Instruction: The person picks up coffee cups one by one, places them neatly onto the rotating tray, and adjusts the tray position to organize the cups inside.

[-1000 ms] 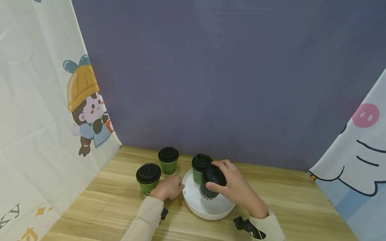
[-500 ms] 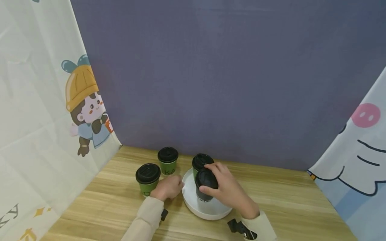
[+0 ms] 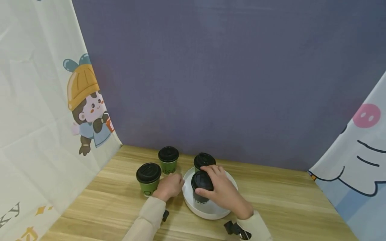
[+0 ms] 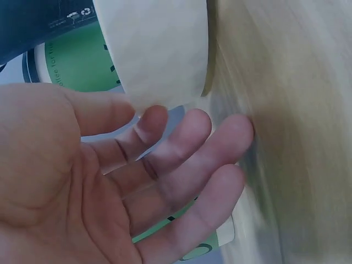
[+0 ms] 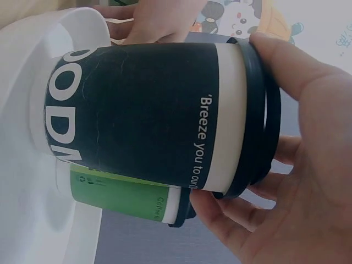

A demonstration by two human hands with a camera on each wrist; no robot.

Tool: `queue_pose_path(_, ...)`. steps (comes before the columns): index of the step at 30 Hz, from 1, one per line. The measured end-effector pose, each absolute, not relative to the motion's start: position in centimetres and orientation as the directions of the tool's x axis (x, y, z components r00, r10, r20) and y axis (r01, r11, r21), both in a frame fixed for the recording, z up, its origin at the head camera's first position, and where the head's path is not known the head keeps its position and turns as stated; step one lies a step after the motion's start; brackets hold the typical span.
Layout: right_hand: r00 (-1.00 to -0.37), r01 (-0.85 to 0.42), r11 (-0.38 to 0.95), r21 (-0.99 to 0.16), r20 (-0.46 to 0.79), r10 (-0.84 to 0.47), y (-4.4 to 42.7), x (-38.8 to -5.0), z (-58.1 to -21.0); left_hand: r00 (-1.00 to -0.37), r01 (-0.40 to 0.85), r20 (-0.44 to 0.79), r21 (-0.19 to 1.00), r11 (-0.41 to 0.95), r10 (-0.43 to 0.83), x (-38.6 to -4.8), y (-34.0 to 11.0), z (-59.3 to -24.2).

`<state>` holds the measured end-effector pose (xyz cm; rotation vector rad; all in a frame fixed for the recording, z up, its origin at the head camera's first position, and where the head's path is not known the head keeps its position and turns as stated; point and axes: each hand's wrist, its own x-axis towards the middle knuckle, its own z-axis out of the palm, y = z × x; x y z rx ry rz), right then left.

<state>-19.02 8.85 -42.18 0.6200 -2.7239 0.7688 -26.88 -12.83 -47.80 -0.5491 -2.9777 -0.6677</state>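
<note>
A black paper coffee cup point(image 5: 132, 115) with a black lid stands on the round white tray point(image 3: 208, 214). My right hand point(image 3: 221, 190) grips it around the lid, thumb on the near side and fingers across the far side. Just behind it on the tray is a green coffee cup point(image 5: 118, 192), partly hidden in the head view. My left hand point(image 3: 170, 185) is at the tray's left edge. In the left wrist view, its thumb and index finger pinch the tray's rim point(image 4: 159, 49), while the other fingers lie loosely bent.
Two green lidded cups stand on the wooden table left of the tray: a nearer cup point(image 3: 148, 177) beside my left hand and a farther cup point(image 3: 168, 159). A dark blue-grey cloth point(image 3: 226, 83) rises behind the table, with printed sheets at both sides.
My right hand and the black cup have shifted left across the tray, and the cup has gone from tilted to more upright. The left hand stays at the rim.
</note>
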Motion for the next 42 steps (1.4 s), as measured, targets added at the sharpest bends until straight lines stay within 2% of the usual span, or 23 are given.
queue_pose_path(8,-0.876,-0.466,0.772,-0.431,0.345,-0.336,8.6,-19.4,-42.8,-0.94,0.315,0.034,0.472,0.823,0.34,-26.5,-13.2,-46.8)
queue_pose_path(21,-0.875,-0.464,0.776,-0.429,0.359,-0.325,8.2,-19.5,-43.1,-0.838,0.444,-0.033,0.539,0.716,0.545,-25.9,-13.8,-45.2)
queue_pose_path(30,-0.879,-0.462,0.761,-0.455,0.345,-0.328,7.8,-19.5,-43.2,-0.864,0.393,-0.093,0.489,0.778,0.495,-25.5,-13.7,-45.0)
queue_pose_path(42,-0.863,-0.47,0.789,-0.396,0.395,-0.316,7.0,-19.5,-43.5,-0.867,0.378,-0.12,0.473,0.796,0.483,-25.5,-14.0,-45.2)
